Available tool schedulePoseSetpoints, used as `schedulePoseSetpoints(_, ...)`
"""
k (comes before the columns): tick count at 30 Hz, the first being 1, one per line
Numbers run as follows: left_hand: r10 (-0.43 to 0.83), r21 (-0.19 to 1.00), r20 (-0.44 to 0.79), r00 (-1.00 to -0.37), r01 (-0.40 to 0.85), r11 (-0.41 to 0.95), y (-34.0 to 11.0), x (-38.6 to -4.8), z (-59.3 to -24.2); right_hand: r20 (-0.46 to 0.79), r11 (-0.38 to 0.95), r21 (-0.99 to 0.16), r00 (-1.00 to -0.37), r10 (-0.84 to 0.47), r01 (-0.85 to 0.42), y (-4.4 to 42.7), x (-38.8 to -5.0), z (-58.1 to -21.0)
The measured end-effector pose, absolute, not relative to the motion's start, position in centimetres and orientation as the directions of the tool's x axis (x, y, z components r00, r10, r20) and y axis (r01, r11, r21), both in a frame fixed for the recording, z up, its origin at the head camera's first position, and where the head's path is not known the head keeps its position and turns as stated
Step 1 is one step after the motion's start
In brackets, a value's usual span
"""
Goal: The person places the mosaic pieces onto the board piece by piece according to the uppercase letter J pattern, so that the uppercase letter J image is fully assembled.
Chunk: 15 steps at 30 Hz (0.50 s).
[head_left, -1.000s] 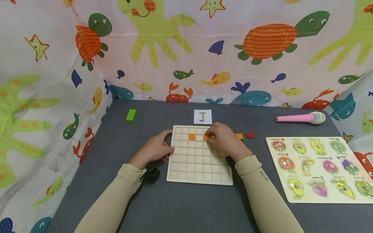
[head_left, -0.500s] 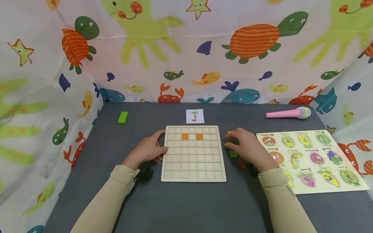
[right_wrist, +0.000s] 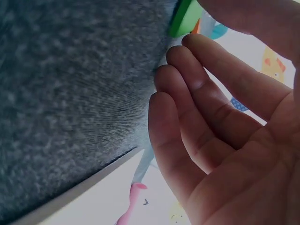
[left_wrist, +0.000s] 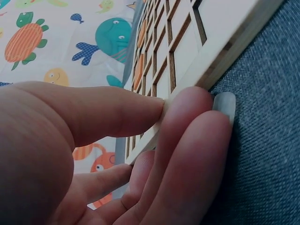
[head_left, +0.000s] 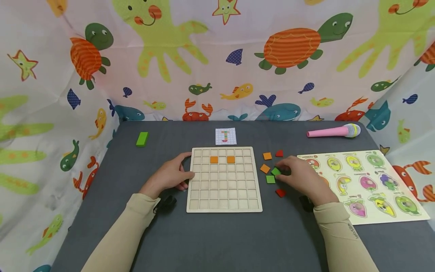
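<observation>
In the head view, a wooden grid board [head_left: 224,192] lies mid-table with two orange square tiles, one [head_left: 213,159] left of the other [head_left: 230,159], in its cells. My left hand [head_left: 166,175] holds the board's left edge, thumb and fingertips against the rim in the left wrist view. To the right of the board, my right hand [head_left: 302,177] has thumb and forefinger on a green tile [head_left: 275,171], tilted like a diamond. Close by lie another green tile [head_left: 270,179], two loose orange tiles [head_left: 265,168] and two small red pieces [head_left: 280,193].
Behind the board is a small card [head_left: 225,136] showing a coloured J on a grid. A green block [head_left: 142,139] lies back left, a pink toy microphone [head_left: 333,131] back right. A fruit puzzle board [head_left: 374,189] lies at right. A patterned curtain [head_left: 190,75] hangs behind the table.
My right hand has let go of the orange tile on the board and moved right to the loose tiles, past an orange one to the green one. My left hand stays at the board's edge.
</observation>
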<state>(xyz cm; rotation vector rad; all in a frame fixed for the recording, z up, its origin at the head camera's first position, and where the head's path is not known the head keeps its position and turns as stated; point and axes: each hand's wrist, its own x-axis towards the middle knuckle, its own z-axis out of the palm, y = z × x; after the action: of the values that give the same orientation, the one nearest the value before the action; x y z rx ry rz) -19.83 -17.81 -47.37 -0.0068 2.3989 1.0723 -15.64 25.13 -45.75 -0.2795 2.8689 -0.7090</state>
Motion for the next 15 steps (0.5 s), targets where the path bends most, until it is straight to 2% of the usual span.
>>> schedulePoseSetpoints(15, 0.181, 0.686, -0.445, -0.877, -0.204, 0.698, -17.68, -19.69, -47.56, -0.146, 0.877, -0.466, -0.968, -0.205, -0.115, 25.18, -16.03, -46.12)
